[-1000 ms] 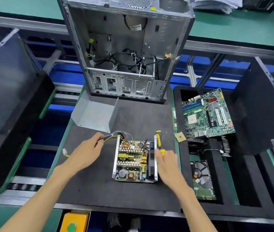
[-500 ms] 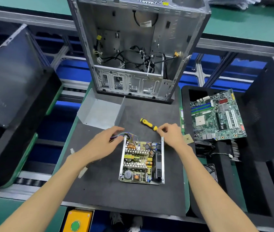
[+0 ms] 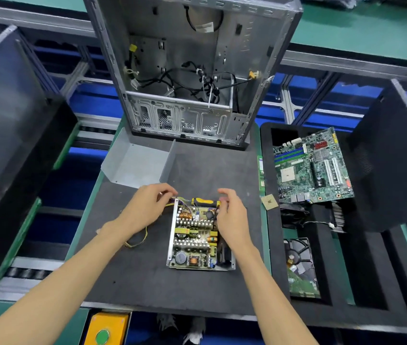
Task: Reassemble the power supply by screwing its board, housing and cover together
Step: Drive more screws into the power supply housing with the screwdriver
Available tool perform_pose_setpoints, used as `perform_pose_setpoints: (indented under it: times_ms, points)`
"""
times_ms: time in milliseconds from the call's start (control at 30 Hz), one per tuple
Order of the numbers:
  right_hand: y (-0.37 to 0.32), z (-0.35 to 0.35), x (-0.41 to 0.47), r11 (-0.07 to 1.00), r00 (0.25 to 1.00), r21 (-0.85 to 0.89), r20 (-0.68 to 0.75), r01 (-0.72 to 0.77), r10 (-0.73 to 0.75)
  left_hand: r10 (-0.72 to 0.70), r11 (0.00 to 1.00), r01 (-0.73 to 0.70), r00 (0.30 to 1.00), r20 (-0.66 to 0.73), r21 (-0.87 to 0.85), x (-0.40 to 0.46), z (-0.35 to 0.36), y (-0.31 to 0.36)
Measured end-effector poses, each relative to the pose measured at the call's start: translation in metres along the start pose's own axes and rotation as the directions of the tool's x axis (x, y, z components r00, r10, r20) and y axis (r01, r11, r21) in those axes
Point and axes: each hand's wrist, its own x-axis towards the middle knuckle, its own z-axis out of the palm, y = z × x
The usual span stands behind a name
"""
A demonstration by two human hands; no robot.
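The power supply (image 3: 195, 240) lies open on the dark mat (image 3: 127, 275), with its board of coils and heatsinks inside the metal housing. Its grey bent cover (image 3: 135, 165) rests on the mat behind and to the left. My left hand (image 3: 145, 210) pinches the coloured wire bundle (image 3: 136, 242) at the supply's far left corner. A yellow and black screwdriver (image 3: 205, 202) lies along the supply's far edge. My right hand (image 3: 230, 217) hovers over the supply's right side, fingers curled at the screwdriver's shaft end.
An open computer case (image 3: 192, 70) stands at the back of the mat. A motherboard (image 3: 312, 168), a loose chip (image 3: 269, 201) and a hard drive (image 3: 300, 267) sit in the black foam tray on the right. Dark panels lean at both sides. A yellow button box (image 3: 105, 329) is below.
My right hand has drawn the screwdriver from the mat beyond the supply back to its far edge. My left hand has stayed on the wire bundle.
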Motion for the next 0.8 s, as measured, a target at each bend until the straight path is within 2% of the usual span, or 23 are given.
perform_pose_setpoints:
  times_ms: [200,300,400,433,500,567,600,667,733,800]
  points:
    - [0.003,0.001,0.002,0.985,0.991,0.123,-0.036,-0.12,0.126,0.1,0.995,-0.098,0.991,-0.094,0.018,-0.039,0.016,-0.017]
    - [0.002,0.003,0.005,0.978,0.987,0.145,-0.029,-0.153,0.158,0.043,0.993,-0.057,0.991,-0.129,-0.108,-0.049,0.023,-0.016]
    - [-0.001,-0.004,0.014,0.962,0.975,0.161,0.066,-0.221,0.213,-0.066,0.984,0.034,0.981,-0.182,-0.174,-0.043,0.025,-0.011]
    - [-0.003,-0.008,0.021,0.968,0.969,0.105,0.112,-0.23,0.218,-0.098,0.983,0.066,0.977,-0.187,-0.172,-0.039,0.026,-0.01]
    - [-0.01,-0.016,0.04,0.966,0.945,-0.167,0.23,-0.197,0.232,-0.16,0.97,0.122,0.971,-0.179,-0.21,-0.033,0.025,-0.009]
    - [-0.024,-0.018,0.057,0.873,0.911,-0.483,0.328,-0.066,0.25,-0.197,0.95,0.151,0.969,-0.15,-0.273,-0.031,0.024,-0.01]
    - [-0.03,-0.014,0.063,0.816,0.904,-0.578,0.354,0.01,0.24,-0.202,0.945,0.156,0.969,-0.138,-0.288,-0.031,0.024,-0.011]
    - [-0.039,-0.004,0.073,0.739,0.899,-0.658,0.398,0.141,0.183,-0.203,0.943,0.159,0.971,-0.127,-0.292,-0.031,0.024,-0.013]
    - [-0.042,-0.001,0.082,0.732,0.905,-0.644,0.415,0.222,0.09,-0.192,0.946,0.148,0.972,-0.134,-0.288,-0.033,0.023,-0.014]
    - [-0.044,-0.005,0.096,0.764,0.952,-0.6,0.3,0.239,-0.062,-0.169,0.954,0.125,0.975,-0.143,-0.273,-0.037,0.023,-0.014]
